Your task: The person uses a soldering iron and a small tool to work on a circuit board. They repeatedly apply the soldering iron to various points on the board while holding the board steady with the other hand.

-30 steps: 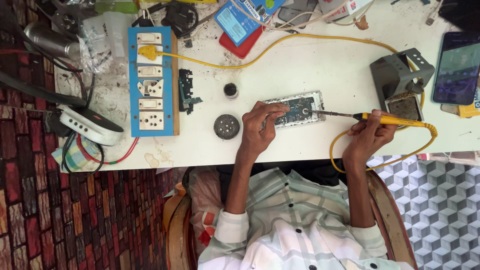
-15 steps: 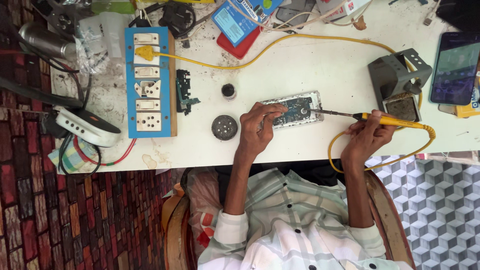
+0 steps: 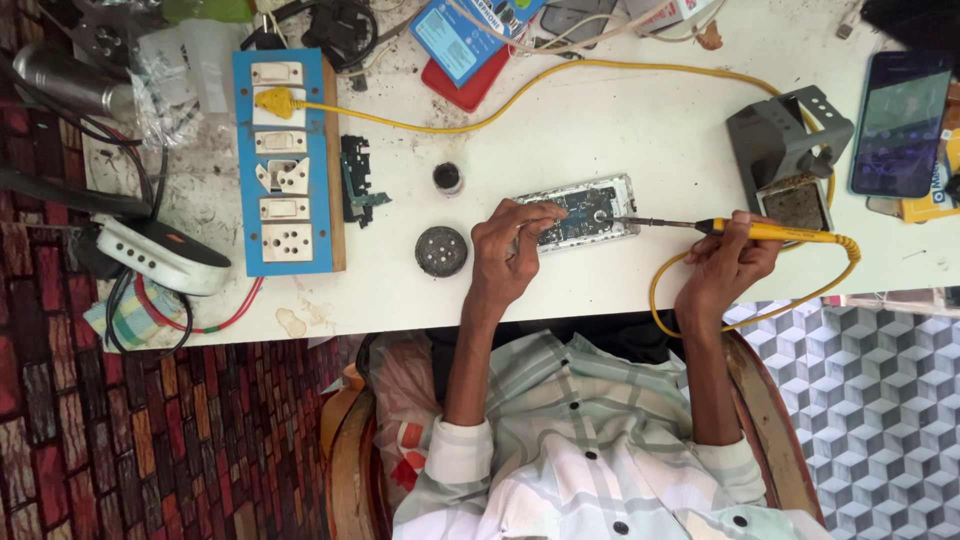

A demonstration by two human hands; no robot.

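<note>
Seen from above, a person sits at a white bench (image 3: 620, 130) and works on an opened phone (image 3: 585, 213) lying near the middle of the bench, a little back from its near edge. The left hand (image 3: 510, 250) rests on the phone's left end, fingers curled down onto it and pinning it to the bench; whether they pinch anything small cannot be told. The right hand (image 3: 730, 262) is closed around the yellow handle of a soldering iron (image 3: 745, 230), which lies level and points left. The handle sits inside the grip, while the dark metal tip reaches well clear of the fingers and meets the phone's exposed board at its right end. The phone thus lies between the two hands, touching the left one and apart from the right. A yellow cord (image 3: 760, 305) loops from the handle over the near edge. Behind the right hand, toward the right edge, stands a grey iron stand (image 3: 785, 150), and past it lies a second phone (image 3: 900, 125) with its screen lit. Left of the opened phone sit a round grille (image 3: 441, 251) and a small dark pot (image 3: 448, 179). Toward the left edge lies a blue switchboard (image 3: 285, 165) with a yellow plug in it.
</note>
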